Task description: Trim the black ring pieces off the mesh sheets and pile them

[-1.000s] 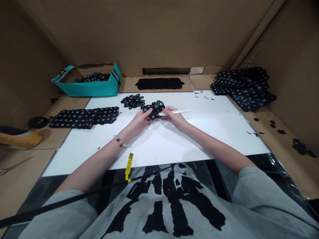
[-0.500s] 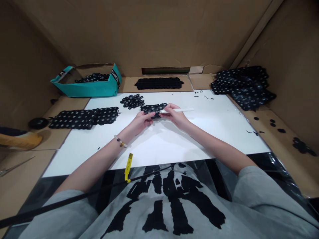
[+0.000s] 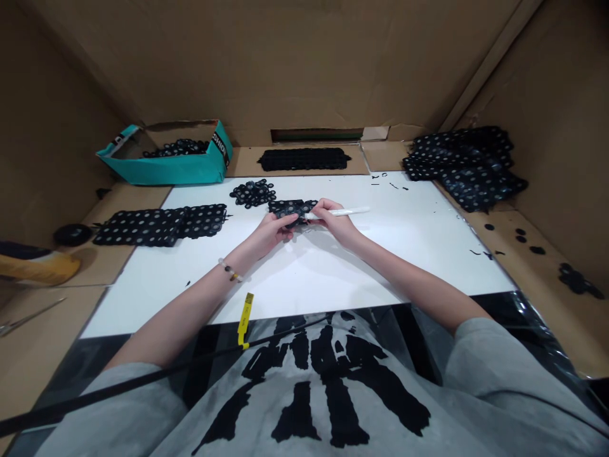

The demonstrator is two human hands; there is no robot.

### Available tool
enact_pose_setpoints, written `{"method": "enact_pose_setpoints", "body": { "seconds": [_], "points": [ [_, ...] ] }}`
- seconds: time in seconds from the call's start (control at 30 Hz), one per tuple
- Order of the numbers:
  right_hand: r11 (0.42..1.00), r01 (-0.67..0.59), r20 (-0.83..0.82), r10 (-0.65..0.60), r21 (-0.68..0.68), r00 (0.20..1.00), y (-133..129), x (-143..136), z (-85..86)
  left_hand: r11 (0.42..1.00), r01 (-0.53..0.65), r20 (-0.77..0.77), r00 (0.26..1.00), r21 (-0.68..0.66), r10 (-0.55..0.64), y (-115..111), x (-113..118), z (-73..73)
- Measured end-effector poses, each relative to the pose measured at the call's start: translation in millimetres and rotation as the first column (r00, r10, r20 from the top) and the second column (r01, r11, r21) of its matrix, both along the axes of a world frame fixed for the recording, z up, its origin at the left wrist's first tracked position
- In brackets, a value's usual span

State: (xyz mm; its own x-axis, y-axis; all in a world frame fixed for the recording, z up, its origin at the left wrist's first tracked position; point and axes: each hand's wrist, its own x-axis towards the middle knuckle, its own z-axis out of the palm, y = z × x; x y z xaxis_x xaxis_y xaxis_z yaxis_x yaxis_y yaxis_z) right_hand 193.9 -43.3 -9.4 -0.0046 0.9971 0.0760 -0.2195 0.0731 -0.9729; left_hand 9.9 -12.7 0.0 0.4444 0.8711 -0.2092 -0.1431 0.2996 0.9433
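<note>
Two hands are working over a black dotted sheet [image 3: 287,207].
On the near side of the loose black pieces [image 3: 252,193], the left hand [image 3: 276,230] is pinching the sheet between thumb and fingers, while the right hand [image 3: 333,217] is gripping a white pen-like tool [image 3: 340,212], its tip meeting the sheet's right side.

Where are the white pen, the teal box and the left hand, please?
White pen [image 3: 349,211]: head view, its barrel.
Teal box [image 3: 166,171]: head view, front wall.
Left hand [image 3: 269,233]: head view, back of hand.
</note>
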Motion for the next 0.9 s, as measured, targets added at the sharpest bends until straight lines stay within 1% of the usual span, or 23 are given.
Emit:
{"method": "enact_pose_setpoints", "body": {
  "seconds": [0.1, 0.3, 0.47, 0.53, 0.63, 0.7, 0.8, 0.9],
  "points": [
    [0.999, 0.012, 0.023, -0.013, 0.031, 1.000, 0, 0, -1.5, 0.999, 0.031, -0.012, 0.999, 0.031, -0.031, 0, -1, -2.0],
    [0.998, 0.022, 0.051, -0.025, 0.060, 0.998, 2, -1, -4.2, 1.000, -0.008, 0.003, 1.000, 0.006, 0.008, -1, 0, 0.1],
    [0.992, 0.038, 0.141, -0.055, 0.118, 0.989, 0, 0, -7.8, 1.000, -0.018, -0.001, 1.000, -0.008, 0.018, -2, 0, 2.2],
    [0.986, 0.059, 0.227, -0.094, 0.155, 0.969, -4, -1, -6.9, 0.999, -0.028, 0.004, 1.000, -0.015, 0.028, -1, 0, 0.7],
    [0.974, 0.086, 0.373, -0.162, 0.211, 0.914, -12, -5, -2.7, 0.999, -0.036, 0.005, 0.999, -0.019, 0.036, 0, 1, -2.6],
    [0.967, 0.085, 0.438, -0.186, 0.240, 0.879, -16, -8, 0.6, 1.000, -0.026, 0.007, 1.000, -0.018, 0.026, 1, 1, -4.1],
    [0.959, 0.075, 0.478, -0.203, 0.272, 0.854, -18, -10, 3.6, 1.000, -0.011, 0.016, 1.000, -0.019, 0.011, 1, 0, -3.8],
    [0.955, 0.077, 0.485, -0.214, 0.287, 0.848, -17, -10, 2.6, 1.000, 0.008, 0.016, 1.000, -0.021, -0.008, 1, 0, -2.5]
  ]
}}
